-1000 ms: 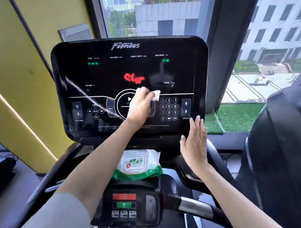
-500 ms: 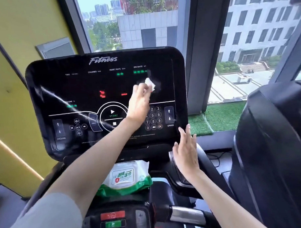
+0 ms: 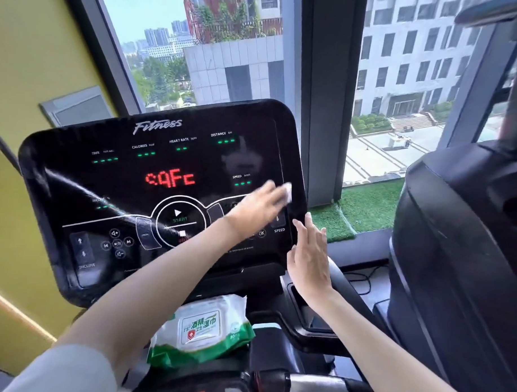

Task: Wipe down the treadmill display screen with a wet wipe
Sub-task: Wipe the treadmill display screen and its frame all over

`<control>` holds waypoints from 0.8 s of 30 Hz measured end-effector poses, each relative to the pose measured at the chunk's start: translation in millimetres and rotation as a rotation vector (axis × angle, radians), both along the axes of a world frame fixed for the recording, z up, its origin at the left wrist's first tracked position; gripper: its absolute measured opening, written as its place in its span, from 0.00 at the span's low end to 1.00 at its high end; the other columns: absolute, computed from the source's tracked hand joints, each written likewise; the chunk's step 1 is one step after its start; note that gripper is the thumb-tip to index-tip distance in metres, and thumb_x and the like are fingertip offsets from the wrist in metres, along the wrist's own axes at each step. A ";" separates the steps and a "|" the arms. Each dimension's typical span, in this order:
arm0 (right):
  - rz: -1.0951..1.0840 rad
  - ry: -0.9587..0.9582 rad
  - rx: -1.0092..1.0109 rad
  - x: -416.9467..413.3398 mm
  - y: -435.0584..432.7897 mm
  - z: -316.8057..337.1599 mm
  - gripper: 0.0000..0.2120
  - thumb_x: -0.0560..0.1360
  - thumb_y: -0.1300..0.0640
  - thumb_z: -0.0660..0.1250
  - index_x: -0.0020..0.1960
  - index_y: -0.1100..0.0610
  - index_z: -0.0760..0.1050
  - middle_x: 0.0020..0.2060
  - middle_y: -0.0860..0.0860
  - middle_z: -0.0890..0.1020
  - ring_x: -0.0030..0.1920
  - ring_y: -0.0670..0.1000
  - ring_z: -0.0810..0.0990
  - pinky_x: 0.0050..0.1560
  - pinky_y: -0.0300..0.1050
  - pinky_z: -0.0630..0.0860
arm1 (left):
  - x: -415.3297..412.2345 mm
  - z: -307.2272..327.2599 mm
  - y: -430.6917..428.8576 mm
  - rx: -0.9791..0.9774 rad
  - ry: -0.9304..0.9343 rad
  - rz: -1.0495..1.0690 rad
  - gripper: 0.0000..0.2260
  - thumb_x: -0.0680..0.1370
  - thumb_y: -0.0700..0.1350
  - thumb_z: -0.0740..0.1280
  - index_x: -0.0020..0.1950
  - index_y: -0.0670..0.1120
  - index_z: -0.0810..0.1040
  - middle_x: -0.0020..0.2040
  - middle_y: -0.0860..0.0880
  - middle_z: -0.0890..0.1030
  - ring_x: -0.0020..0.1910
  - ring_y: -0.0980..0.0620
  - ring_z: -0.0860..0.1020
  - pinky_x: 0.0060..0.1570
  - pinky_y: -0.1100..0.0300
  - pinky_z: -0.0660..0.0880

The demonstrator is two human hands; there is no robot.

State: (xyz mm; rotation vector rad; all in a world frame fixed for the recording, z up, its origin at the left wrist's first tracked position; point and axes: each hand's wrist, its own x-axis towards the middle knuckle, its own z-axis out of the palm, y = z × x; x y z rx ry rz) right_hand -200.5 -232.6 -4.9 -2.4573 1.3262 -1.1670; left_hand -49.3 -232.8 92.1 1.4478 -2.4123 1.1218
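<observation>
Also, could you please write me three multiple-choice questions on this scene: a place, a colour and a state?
1. Where does the pack of wet wipes lie? A) on the windowsill B) just below the display C) on the floor
2. What colour are the large characters at the display's middle? A) red B) green C) blue
3. How is the right hand? A) gripping a bottle B) clenched in a fist C) open, fingers straight
Answers: 1 B, the pack lies under the display's lower edge; 2 A, they glow red; 3 C, its fingers are straight, while the left hand holds the wipe.
</observation>
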 end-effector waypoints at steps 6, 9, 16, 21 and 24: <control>0.033 0.013 -0.028 -1.1 -4.1 6.2 0.31 0.63 0.74 0.67 0.65 0.63 0.67 0.69 0.63 0.66 0.67 0.60 0.70 0.70 0.61 0.60 | 32.4 39.0 -20.7 -0.087 -0.036 0.147 0.21 0.70 0.30 0.57 0.64 0.33 0.70 0.58 0.41 0.73 0.47 0.42 0.70 0.47 0.52 0.76; 0.034 0.024 -0.047 0.6 -8.9 12.1 0.33 0.61 0.73 0.69 0.64 0.61 0.66 0.69 0.63 0.67 0.65 0.59 0.71 0.69 0.61 0.60 | 17.3 75.1 -35.5 -0.184 0.266 0.267 0.14 0.72 0.29 0.62 0.57 0.33 0.73 0.53 0.37 0.76 0.48 0.39 0.72 0.50 0.48 0.73; 0.032 0.001 -0.032 -0.6 -7.5 15.1 0.32 0.62 0.74 0.69 0.65 0.62 0.67 0.69 0.63 0.67 0.62 0.57 0.74 0.70 0.58 0.55 | -10.6 77.3 -53.9 -0.195 0.200 0.310 0.19 0.63 0.31 0.71 0.54 0.38 0.79 0.49 0.46 0.77 0.40 0.51 0.70 0.44 0.64 0.69; 0.022 -0.016 -0.019 -4.5 -6.3 12.3 0.31 0.63 0.74 0.66 0.65 0.62 0.66 0.69 0.64 0.65 0.65 0.58 0.72 0.71 0.58 0.55 | -18.2 69.4 -37.5 -0.210 0.094 0.348 0.19 0.59 0.32 0.72 0.49 0.40 0.82 0.45 0.49 0.78 0.41 0.52 0.61 0.40 0.66 0.67; 0.006 -0.008 -0.005 -6.6 -3.4 9.6 0.31 0.64 0.74 0.66 0.66 0.61 0.65 0.70 0.64 0.64 0.66 0.58 0.70 0.72 0.58 0.55 | -19.9 46.1 -29.9 -0.190 0.091 0.347 0.23 0.58 0.31 0.70 0.52 0.38 0.80 0.48 0.47 0.75 0.41 0.51 0.64 0.41 0.65 0.69</control>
